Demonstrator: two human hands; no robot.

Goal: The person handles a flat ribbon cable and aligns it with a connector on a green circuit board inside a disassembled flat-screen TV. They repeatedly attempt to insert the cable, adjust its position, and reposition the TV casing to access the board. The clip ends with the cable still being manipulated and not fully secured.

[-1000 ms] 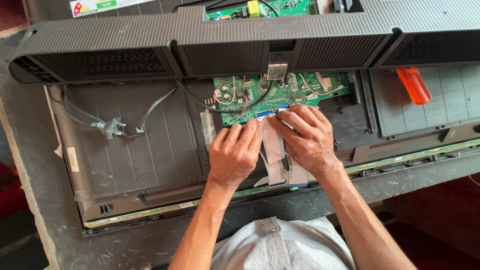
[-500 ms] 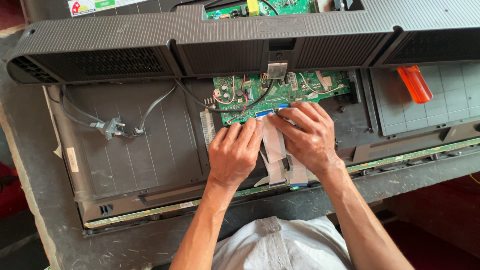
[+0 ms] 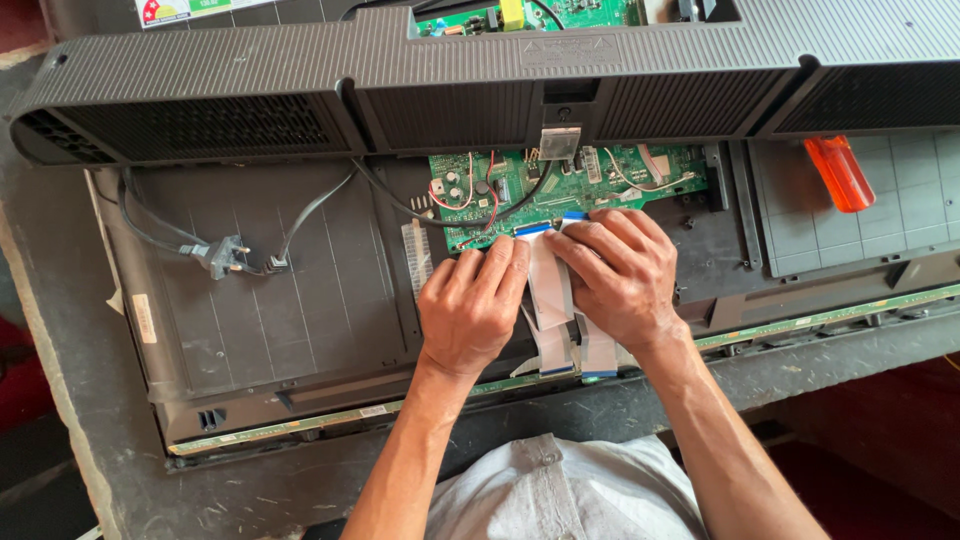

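Note:
A flat screen set lies face down with its back open, showing the dark inner panel (image 3: pixel 300 300). A green circuit board (image 3: pixel 570 190) sits at its middle. White flat ribbon cables (image 3: pixel 552 300) with blue ends run from the board's lower edge toward me. My left hand (image 3: pixel 470 305) presses its fingertips on the left cable's blue end at the board. My right hand (image 3: pixel 620 275) pinches the neighbouring cable end beside it. Both hands rest side by side over the cables.
The removed black ribbed back cover (image 3: pixel 500 80) lies across the far side. An orange screwdriver handle (image 3: pixel 838 172) rests on the right panel. A black power cord with plug (image 3: pixel 222 257) lies at the left. The grey workbench edge (image 3: pixel 250 490) runs in front.
Both hands stay on the ribbon cable ends with only slight finger shifts; the view has barely moved.

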